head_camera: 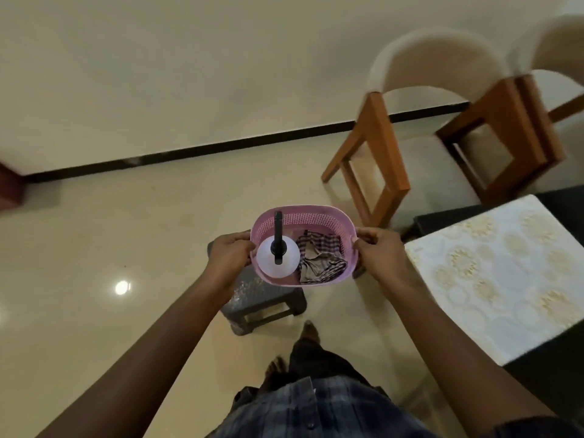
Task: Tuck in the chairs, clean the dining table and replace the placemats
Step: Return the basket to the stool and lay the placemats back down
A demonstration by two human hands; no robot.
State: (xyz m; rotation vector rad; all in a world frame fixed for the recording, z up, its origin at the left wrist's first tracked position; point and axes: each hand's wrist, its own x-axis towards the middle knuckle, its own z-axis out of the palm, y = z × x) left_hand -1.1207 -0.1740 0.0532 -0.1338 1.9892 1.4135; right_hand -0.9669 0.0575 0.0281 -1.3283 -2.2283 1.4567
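Observation:
I hold a pink perforated basket (311, 216) in the air over a small dark stool (265, 298). My left hand (229, 256) grips its left rim and my right hand (380, 251) grips its right rim. Inside the basket stand a white spray bottle with a black nozzle (277, 256) and a crumpled checked cloth (320, 256). To the right, a white and gold patterned placemat (505, 279) lies on the dark dining table (442, 218). Two cream-upholstered chairs with wooden legs (388, 159) (518, 131) stand at the upper right, behind the table corner.
The glossy cream floor (126, 232) stretches left and ahead to a wall with a black skirting line (189, 151). A dark reddish object (11, 188) sits at the far left edge. My feet (311, 331) are just behind the stool.

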